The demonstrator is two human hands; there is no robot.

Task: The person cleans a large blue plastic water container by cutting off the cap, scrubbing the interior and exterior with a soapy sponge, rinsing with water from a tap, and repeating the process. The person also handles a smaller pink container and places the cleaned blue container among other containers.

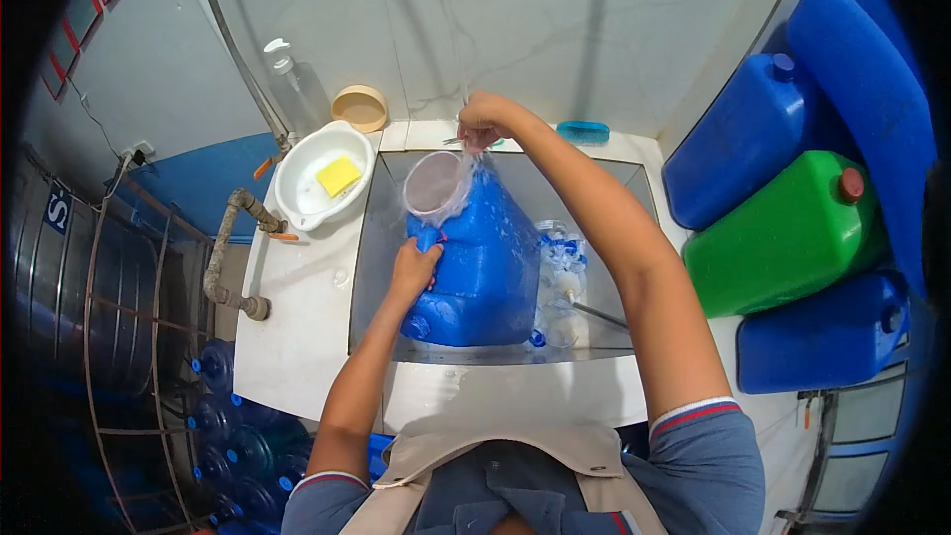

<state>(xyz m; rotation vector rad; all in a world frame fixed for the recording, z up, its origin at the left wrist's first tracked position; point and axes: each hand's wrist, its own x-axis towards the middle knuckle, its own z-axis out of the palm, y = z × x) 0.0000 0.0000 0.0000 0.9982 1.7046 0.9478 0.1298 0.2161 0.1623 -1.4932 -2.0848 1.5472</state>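
Observation:
A large blue plastic jug (475, 277) is tilted in the sink (634, 193), its surface wet. My left hand (416, 267) is wrapped round the handle on its near left side. Just beyond that hand is a wide round opening (436, 183) with a pale, pinkish look inside. My right hand (482, 121) is closed above the jug's far end, at the back edge of the sink. Water runs down below its fingers and splashes over the jug. Whatever those fingers hold, if anything, is too small or hidden to make out.
Clear bottles with blue caps (563, 263) lie in the sink, right of the jug. Left stand a white basin (297, 203) with a yellow sponge (338, 176), and a pump bottle (297, 89). A blue brush (582, 132) lies behind. Green (773, 233) and blue jugs (733, 144) line the right.

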